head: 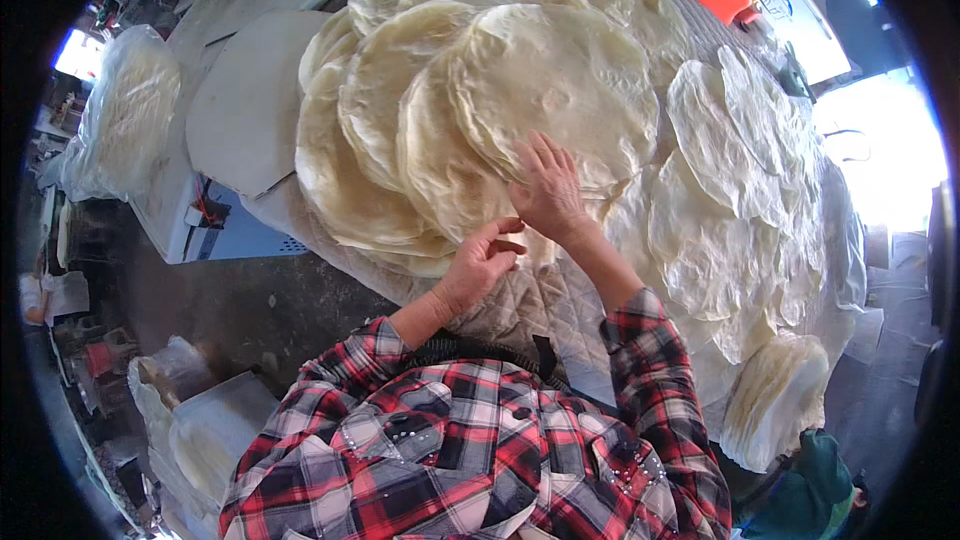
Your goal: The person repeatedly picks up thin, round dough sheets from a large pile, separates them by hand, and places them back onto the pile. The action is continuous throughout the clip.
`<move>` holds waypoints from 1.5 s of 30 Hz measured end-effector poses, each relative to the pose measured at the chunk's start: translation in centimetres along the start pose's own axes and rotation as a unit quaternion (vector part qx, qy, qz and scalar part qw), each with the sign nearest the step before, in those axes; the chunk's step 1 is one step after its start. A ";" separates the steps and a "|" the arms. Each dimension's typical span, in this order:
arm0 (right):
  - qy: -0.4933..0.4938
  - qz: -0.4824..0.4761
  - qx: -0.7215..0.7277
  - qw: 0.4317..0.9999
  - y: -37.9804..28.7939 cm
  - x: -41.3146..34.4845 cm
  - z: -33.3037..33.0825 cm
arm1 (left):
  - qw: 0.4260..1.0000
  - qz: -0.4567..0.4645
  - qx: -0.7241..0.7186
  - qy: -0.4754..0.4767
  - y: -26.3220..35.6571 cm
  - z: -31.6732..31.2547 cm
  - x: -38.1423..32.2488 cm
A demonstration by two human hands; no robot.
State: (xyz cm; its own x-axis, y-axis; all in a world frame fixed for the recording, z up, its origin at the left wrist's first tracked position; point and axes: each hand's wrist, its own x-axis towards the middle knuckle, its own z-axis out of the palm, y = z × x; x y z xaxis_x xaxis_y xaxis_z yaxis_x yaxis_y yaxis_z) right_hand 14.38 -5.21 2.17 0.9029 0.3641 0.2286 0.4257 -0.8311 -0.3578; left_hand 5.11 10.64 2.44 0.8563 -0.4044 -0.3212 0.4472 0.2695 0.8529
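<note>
Large thin rounds of flatbread lie in overlapping piles on a quilted cloth [525, 292] before me. The topmost pile [555, 82] sits in the middle, its edge lapping over another flatbread pile [450, 172] on its left. My right hand [550, 184] rests flat, fingers spread, on the near edge of the topmost pile. My left hand [484, 255] is just below and left of it, fingers loosely curled near the right wrist, with nothing visible in its grasp. Whether its fingertips touch the bread is hard to tell.
More flatbreads [727, 240] spread along the right side, with a thick stack [776, 397] at the near right corner. Beside it is a person in a green garment [806, 487]. A pale round board [244, 105] and a plastic-wrapped flatbread stack [131, 112] lie to the left.
</note>
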 end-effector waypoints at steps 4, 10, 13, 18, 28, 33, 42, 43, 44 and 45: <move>-0.019 -0.009 -0.070 0.997 -1.7 2.5 2.5 | 0.999 -0.001 0.019 -0.038 0.1 -3.0 -1.9; 0.009 0.028 -0.102 0.994 -4.4 6.5 4.8 | 1.000 0.001 0.024 -0.017 0.7 -7.2 -2.7; -0.020 0.033 -0.126 0.991 -4.0 7.5 5.2 | 0.997 0.000 0.059 -0.055 1.7 -8.5 -2.3; -0.052 0.071 -0.179 0.980 -3.1 7.4 4.5 | 0.994 -0.018 0.045 -0.096 2.4 -9.6 -0.8; 0.071 0.115 -0.021 0.991 11.4 13.4 -9.8 | 0.982 -0.072 -0.022 -0.175 2.5 -9.2 2.8; 0.140 0.092 -0.173 0.970 3.0 16.0 -27.2 | 0.975 -0.111 -0.051 -0.188 4.3 -7.6 3.2; 0.059 0.024 -0.089 0.994 -1.7 -6.6 -24.2 | 0.853 -0.101 -0.459 -0.228 4.3 -7.0 4.3; 0.012 0.058 -0.057 0.997 -0.9 -10.1 -22.7 | 0.826 -0.093 -0.497 -0.249 3.1 -7.2 4.8; -0.061 0.107 -0.087 0.989 -0.1 -13.0 -20.4 | 0.830 -0.114 -0.500 -0.218 2.9 -7.7 4.8; -0.133 0.154 -0.118 0.972 0.6 -16.0 -18.2 | 0.833 -0.134 -0.502 -0.189 2.7 -7.9 4.8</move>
State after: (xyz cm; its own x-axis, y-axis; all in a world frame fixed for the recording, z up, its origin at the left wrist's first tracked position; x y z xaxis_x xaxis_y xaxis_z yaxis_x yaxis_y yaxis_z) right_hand -0.87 -19.21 14.81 0.9824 0.1519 -0.1091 0.1352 -0.9799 -0.1468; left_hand 12.46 16.37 -0.06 0.6333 -0.7628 -0.1306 0.7624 0.6439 -0.0638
